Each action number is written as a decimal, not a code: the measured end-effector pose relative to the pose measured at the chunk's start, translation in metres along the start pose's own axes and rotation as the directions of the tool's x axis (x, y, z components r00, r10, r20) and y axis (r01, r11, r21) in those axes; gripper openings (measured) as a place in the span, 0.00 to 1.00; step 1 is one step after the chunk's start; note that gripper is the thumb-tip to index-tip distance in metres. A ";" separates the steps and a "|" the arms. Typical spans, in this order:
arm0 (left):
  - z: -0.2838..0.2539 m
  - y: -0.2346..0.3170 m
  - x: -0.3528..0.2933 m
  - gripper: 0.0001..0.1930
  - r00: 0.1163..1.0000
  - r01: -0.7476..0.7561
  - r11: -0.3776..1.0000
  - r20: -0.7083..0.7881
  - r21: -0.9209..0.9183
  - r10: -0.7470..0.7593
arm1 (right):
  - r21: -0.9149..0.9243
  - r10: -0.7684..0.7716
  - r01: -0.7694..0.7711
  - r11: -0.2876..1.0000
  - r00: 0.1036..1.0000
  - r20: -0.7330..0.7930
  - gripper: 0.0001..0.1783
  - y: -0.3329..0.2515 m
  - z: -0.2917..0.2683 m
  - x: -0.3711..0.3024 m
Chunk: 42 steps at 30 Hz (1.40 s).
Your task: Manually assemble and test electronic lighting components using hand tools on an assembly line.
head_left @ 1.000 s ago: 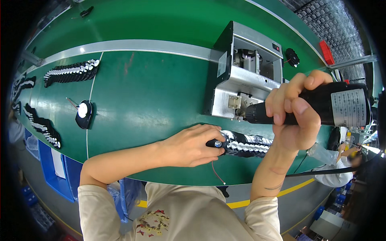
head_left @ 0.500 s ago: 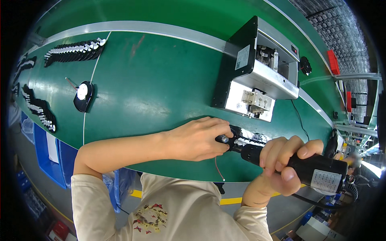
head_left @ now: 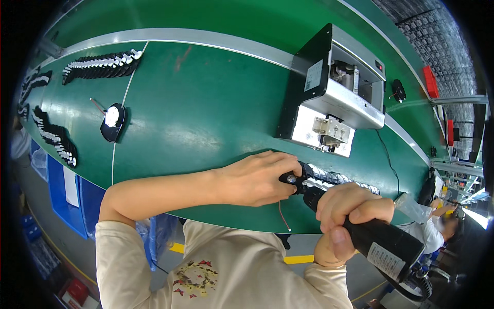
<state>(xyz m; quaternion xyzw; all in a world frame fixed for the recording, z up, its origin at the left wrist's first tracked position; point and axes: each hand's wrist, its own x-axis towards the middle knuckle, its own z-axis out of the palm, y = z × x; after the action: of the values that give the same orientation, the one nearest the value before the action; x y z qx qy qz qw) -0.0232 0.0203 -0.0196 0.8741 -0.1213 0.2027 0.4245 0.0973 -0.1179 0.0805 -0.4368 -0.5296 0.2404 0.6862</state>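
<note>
My right hand [head_left: 350, 213] is wrapped round a black power screwdriver [head_left: 388, 247], its tail tilted toward the lower right. The driver's nose meets a small black part [head_left: 292, 178] at the end of a row of black-and-white parts [head_left: 334, 179]. My left hand [head_left: 260, 177] has its fingers closed on that small part and partly hides it. From beneath it a thin red wire [head_left: 283, 216] trails toward the bench's near edge. The driver's tip itself cannot be made out.
Beyond my hands stands a metal machine [head_left: 334, 87] with a black side. On the green bench [head_left: 206, 118] a black part with a white disc [head_left: 112, 121] lies left, near stacked rows of similar parts [head_left: 103, 67]. A blue bin [head_left: 67, 190] sits below the left edge.
My right hand and the screwdriver have swung left and downward, the driver's tail dropping, which uncovers more of the row of parts. My left hand stays on the small part; the view shifts slightly.
</note>
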 end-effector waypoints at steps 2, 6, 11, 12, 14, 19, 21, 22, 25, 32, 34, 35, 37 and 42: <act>-0.003 0.002 0.000 0.06 0.999 0.041 0.999 0.018 -0.028 -0.040 | 0.005 0.014 -0.014 1.000 0.998 -0.067 0.18 0.000 0.003 -0.002; -0.006 0.007 0.003 0.08 0.998 0.069 0.998 0.014 -0.016 -0.068 | 0.092 0.114 -0.097 0.991 0.972 -0.206 0.21 -0.007 0.001 -0.004; -0.003 0.005 0.003 0.08 0.999 0.051 0.999 0.009 -0.010 -0.051 | 0.229 -0.158 0.205 0.951 0.965 -0.209 0.26 -0.034 -0.034 0.007; -0.002 0.005 0.004 0.09 0.998 0.054 0.998 0.017 -0.012 -0.054 | 0.208 -0.184 0.235 0.949 0.954 -0.237 0.26 -0.042 -0.040 0.007; -0.002 0.006 0.003 0.11 0.997 0.072 0.997 0.020 0.000 -0.072 | 0.185 -0.213 0.246 0.952 0.960 -0.179 0.26 -0.048 -0.054 0.007; -0.005 0.005 0.006 0.13 0.997 0.077 0.997 0.009 -0.022 -0.077 | 0.161 -0.218 0.244 0.956 0.962 -0.164 0.26 -0.049 -0.062 0.003; -0.005 0.006 0.006 0.13 0.997 0.082 0.996 0.002 -0.028 -0.082 | 0.160 -0.208 0.232 0.960 0.966 -0.150 0.27 -0.048 -0.061 0.002; -0.005 0.006 0.006 0.13 0.997 0.081 0.996 -0.001 -0.027 -0.081 | 0.159 -0.204 0.225 0.961 0.969 -0.142 0.27 -0.047 -0.060 0.003; -0.004 0.006 0.007 0.13 0.997 0.080 0.997 -0.009 -0.018 -0.080 | 0.155 -0.190 0.206 0.966 0.975 -0.115 0.29 -0.042 -0.059 0.004; -0.003 0.006 0.011 0.14 0.998 0.033 0.999 -0.058 0.018 -0.031 | 0.160 -0.186 0.207 0.965 0.973 -0.140 0.30 -0.040 -0.058 0.005; -0.011 0.012 0.012 0.15 0.996 0.015 1.000 -0.085 0.011 -0.014 | 0.170 -0.192 0.217 0.961 0.970 -0.147 0.29 -0.039 -0.058 0.006; -0.019 0.016 0.013 0.16 0.995 0.006 1.000 -0.095 0.013 -0.005 | 0.175 -0.197 0.224 0.959 0.968 -0.156 0.29 -0.038 -0.059 0.006; -0.042 0.026 0.013 0.16 1.000 0.029 0.999 -0.003 0.028 -0.029 | 0.188 -0.200 0.233 0.954 0.964 -0.177 0.28 -0.038 -0.061 0.006; -0.118 0.020 0.008 0.18 0.930 0.175 0.959 0.283 0.223 -0.236 | 0.180 -0.159 0.185 0.966 0.976 -0.148 0.27 -0.036 -0.069 0.002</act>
<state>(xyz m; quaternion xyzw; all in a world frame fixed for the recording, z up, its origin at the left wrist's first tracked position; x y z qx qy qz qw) -0.0537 0.1013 0.0641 0.9398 -0.0728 0.0299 0.3325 0.1581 -0.1585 0.1084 -0.3353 -0.4931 0.2005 0.7773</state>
